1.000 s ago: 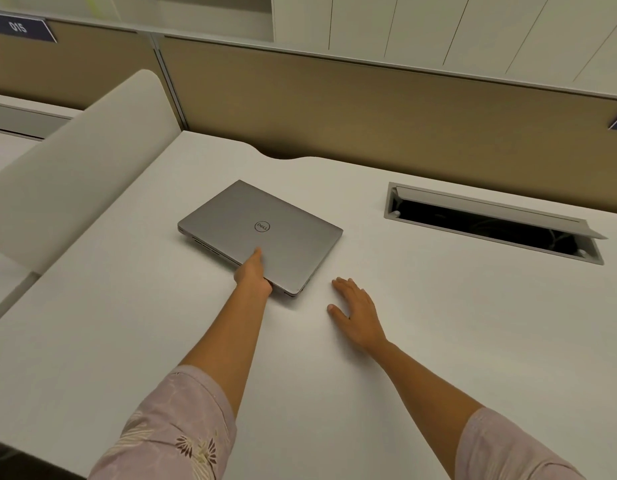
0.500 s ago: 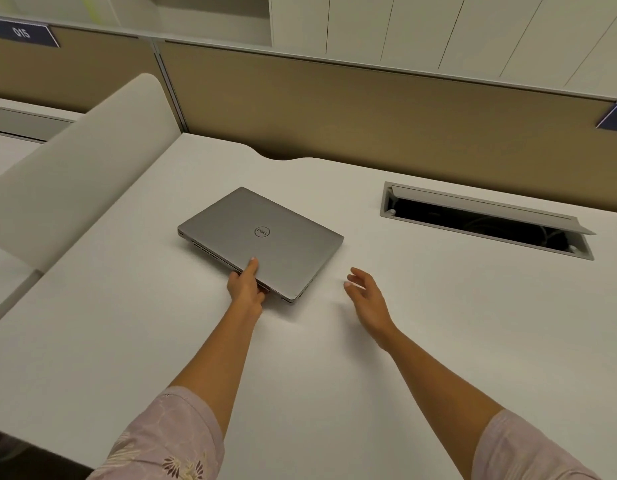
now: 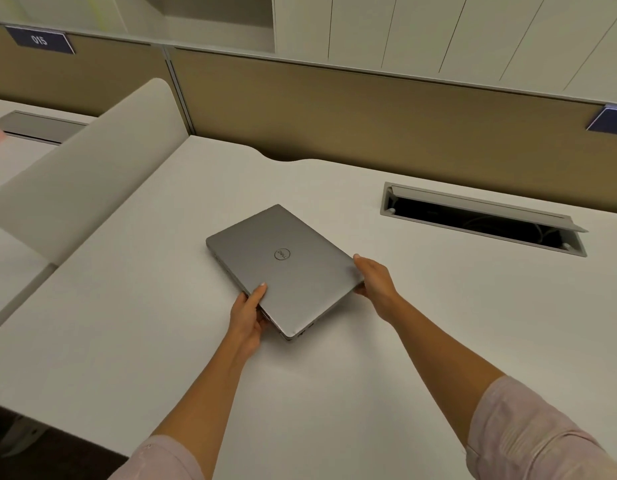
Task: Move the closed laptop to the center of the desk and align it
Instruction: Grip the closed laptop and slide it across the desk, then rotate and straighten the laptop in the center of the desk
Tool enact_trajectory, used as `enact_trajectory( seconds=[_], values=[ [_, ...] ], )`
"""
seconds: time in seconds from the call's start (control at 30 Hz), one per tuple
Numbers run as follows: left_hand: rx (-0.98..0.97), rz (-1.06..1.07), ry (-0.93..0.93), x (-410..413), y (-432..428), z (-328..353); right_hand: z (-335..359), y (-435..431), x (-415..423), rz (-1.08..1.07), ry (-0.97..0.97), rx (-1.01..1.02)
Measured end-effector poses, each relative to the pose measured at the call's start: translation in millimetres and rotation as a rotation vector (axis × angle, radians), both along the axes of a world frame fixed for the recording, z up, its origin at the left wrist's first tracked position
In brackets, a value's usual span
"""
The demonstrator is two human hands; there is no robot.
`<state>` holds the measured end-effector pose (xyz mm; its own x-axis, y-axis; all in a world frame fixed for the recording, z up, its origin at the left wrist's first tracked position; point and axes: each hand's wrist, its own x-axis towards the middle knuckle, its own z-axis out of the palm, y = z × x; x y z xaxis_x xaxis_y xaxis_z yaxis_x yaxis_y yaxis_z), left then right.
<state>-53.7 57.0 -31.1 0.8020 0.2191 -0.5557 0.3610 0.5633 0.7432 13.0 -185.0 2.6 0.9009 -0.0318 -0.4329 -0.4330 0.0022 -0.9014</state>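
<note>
Both hands are on the closed laptop (image 3: 282,268): left hand (image 3: 246,318) pinches the near-left edge, thumb on the lid and fingers curled under; right hand (image 3: 374,282) clamps the right corner, thumb on top, fingers wrapped below the edge. Laptop sits roughly mid-desk (image 3: 133,323) in the left-right sense, left of the cable tray (image 3: 480,220) and right of the side divider (image 3: 78,174). Near corner looks slightly raised off the surface, but I can't tell for sure whether it's lifted or just resting. Judgement: positioning mostly there, alignment not done. The lid is clearly skewed, its long edges running diagonal to the desk front and back partition (image 3: 369,116) instead of parallel. What's left: rotate it square, set it flat, let go. Readable text: round "DELL" logo (image 3: 282,253) centred on the lid, seen rotated with the lid. Dark blue placard (image 3: 40,39) on the far-left partition reads "015". A second blue placard (image 3: 610,121) at far right is cut off by the frame, so nothing legible there. No other writing visible.
</note>
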Motion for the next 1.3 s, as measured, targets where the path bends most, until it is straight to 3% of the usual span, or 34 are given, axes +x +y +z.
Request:
enact_trajectory(
  seconds=[0.3,0.57,0.93,1.03,1.3],
  values=[
    [0.058,-0.195,-0.019,-32,-29,-4,-17,-42,-48,0.048,-0.135,-0.348],
    [0.040,-0.293,-0.023,-53,-68,-7,-20,-85,-92,-0.008,-0.217,-0.407],
    [0.113,-0.469,-0.020,-75,-113,0,-27,-123,-157,-0.248,-0.196,-0.429],
    [0.212,-0.532,-0.045,-76,-116,-7,-28,-127,-165,-0.268,-0.183,-0.435],
    [0.731,-0.770,-0.029,-68,-95,-3,-25,-130,-169,-0.250,-0.170,-0.597]
  ],
)
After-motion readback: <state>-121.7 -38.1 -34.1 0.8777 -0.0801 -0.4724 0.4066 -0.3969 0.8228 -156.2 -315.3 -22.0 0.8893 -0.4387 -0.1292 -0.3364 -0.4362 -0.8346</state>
